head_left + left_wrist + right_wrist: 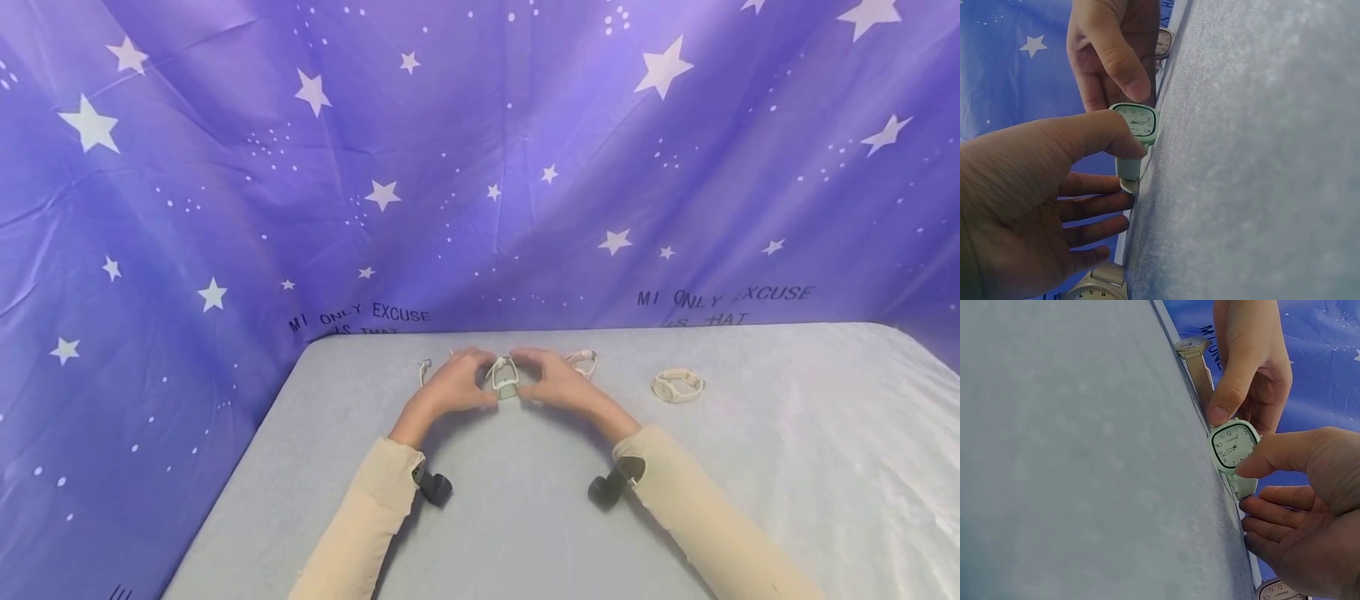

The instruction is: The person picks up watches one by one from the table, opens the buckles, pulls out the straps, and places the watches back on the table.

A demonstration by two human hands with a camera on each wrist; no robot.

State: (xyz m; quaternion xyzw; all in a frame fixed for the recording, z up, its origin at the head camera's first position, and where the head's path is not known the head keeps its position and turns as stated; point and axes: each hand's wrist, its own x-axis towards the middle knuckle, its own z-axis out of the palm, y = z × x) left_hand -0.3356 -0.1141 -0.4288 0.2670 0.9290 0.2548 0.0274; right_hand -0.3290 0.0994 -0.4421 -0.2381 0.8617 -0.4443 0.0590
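Between both hands a mint-green wristwatch [507, 389] with a rounded-square dial stands on the table, its strap looped up behind the case. My left hand [453, 383] holds it from the left, thumb against the case edge and fingers by the strap [1127, 167]. From the other side my right hand [558, 381] grips it too, its thumb on a corner of the case in the right wrist view, the dial [1234, 447] facing the camera. The remaining fingers of both hands are spread loosely behind the watch.
A pink watch [585, 362] lies just behind the right hand. Partly hidden by the left hand is a beige watch [424, 372]. Farther right sits a cream watch [678, 385]. A grey cloth covers the table [517, 517]; a purple starry curtain [465, 150] hangs behind it.
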